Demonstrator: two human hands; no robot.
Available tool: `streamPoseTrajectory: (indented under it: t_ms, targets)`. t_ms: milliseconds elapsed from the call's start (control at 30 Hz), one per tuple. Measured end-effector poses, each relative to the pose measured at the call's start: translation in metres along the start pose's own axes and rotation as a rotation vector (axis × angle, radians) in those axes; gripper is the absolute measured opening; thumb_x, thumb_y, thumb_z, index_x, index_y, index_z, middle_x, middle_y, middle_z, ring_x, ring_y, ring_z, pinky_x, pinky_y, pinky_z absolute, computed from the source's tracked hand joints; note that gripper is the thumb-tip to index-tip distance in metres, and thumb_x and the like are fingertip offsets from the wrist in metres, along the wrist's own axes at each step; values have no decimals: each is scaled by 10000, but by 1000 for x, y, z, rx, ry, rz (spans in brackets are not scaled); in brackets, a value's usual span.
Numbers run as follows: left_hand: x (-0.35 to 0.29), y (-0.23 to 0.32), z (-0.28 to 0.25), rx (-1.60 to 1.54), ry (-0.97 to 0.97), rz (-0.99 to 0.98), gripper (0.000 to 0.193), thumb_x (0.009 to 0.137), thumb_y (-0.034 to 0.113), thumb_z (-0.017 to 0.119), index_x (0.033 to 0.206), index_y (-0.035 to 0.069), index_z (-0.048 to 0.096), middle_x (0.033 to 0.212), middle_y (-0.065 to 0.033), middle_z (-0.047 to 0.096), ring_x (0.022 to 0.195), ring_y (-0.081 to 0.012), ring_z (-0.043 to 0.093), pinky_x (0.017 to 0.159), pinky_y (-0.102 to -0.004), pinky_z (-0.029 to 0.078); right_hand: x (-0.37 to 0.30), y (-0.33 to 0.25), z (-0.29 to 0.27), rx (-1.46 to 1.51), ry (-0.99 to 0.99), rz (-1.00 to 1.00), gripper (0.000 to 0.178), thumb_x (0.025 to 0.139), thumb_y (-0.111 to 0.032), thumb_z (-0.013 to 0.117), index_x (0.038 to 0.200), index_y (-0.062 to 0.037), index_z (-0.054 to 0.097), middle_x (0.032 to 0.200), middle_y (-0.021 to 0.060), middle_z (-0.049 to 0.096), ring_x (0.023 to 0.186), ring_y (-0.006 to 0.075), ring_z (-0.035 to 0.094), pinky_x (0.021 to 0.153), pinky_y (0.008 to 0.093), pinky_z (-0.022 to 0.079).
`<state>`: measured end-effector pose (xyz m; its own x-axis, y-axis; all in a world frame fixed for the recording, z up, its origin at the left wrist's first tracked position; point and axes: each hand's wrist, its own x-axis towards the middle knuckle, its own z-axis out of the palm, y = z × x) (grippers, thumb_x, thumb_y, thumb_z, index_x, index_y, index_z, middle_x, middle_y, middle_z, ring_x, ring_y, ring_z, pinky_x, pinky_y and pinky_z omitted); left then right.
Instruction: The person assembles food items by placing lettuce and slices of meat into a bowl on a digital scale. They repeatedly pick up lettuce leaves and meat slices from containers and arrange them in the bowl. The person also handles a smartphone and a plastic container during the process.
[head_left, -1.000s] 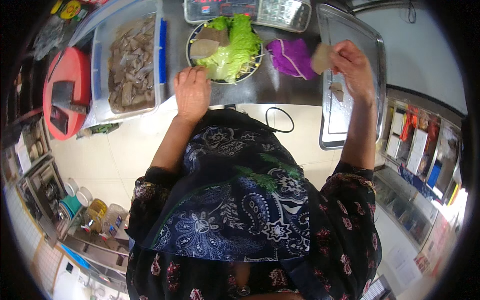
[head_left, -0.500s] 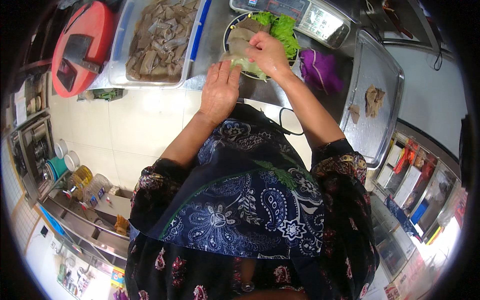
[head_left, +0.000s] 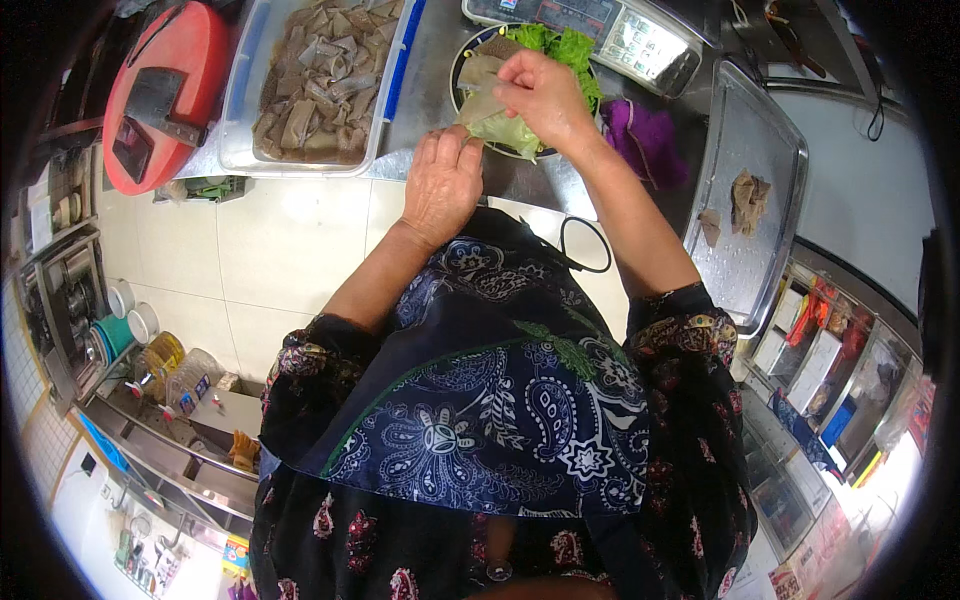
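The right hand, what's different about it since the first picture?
The right hand moved left, carrying a thin brown piece from over the metal tray to the plate; I can't tell whether it has let go. The left hand stayed by the plate's near edge, and the purple cloth stayed put.

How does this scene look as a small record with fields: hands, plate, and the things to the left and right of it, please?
Left hand: at the plate's near left edge; grip unclear
Right hand: over the plate, fingertips at thin slices; grip unclear
Plate: holds slices and green leaves
Left of plate: clear tub of brownish pieces; red board
Right of plate: purple cloth-like item; metal tray with brown scraps
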<state>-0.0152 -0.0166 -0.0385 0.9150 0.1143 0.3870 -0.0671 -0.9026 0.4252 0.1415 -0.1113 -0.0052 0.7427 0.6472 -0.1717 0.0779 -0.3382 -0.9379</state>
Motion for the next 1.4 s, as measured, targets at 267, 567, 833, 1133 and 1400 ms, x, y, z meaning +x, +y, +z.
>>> streamPoseTrajectory:
  t_ms: [267, 567, 833, 1133, 1400]
  targets:
    - [4, 1, 1, 158, -108, 51, 342, 755, 146, 509, 1080, 45, 544, 1120, -71, 513, 1038, -238, 471, 931, -448, 341, -8, -68, -28, -33, -148, -23, 111, 755, -32, 625, 839, -3, 557, 681, 30, 576, 596, 83, 536, 532, 232, 428]
    - [3, 15, 0, 301, -136, 49, 406, 744, 119, 523, 1132, 4, 522, 1126, -83, 514, 1038, -255, 467, 945, -473, 330, 0, -42, -13, 54, -268, 90, 124, 776, -70, 618, 870, -32, 547, 677, 12, 571, 570, 56, 527, 467, 196, 376]
    - [2, 18, -2, 251, -136, 61, 403, 721, 102, 530, 1102, -30, 532, 1141, -111, 481, 1011, -268, 470, 924, -434, 370, 8, 12, -5, -158, -61, 55, 159, 716, -106, 626, 818, 10, 588, 653, 94, 603, 572, 162, 578, 556, 299, 461]
    - [8, 19, -5, 78, -76, 31, 412, 722, 111, 547, 1116, -3, 507, 1157, -149, 445, 992, -291, 479, 886, -402, 394, 9, 21, -7, -223, -97, 11, 91, 773, -57, 610, 820, -8, 550, 651, 7, 549, 559, 76, 504, 518, 226, 408]
    - [17, 15, 10, 91, -76, -79, 273, 712, 117, 537, 969, 26, 531, 801, -88, 508, 741, -228, 501, 651, -399, 387, 4, 4, -14, -165, -223, -45, 108, 782, -104, 616, 835, -29, 560, 694, 17, 534, 678, 104, 513, 626, 265, 438]
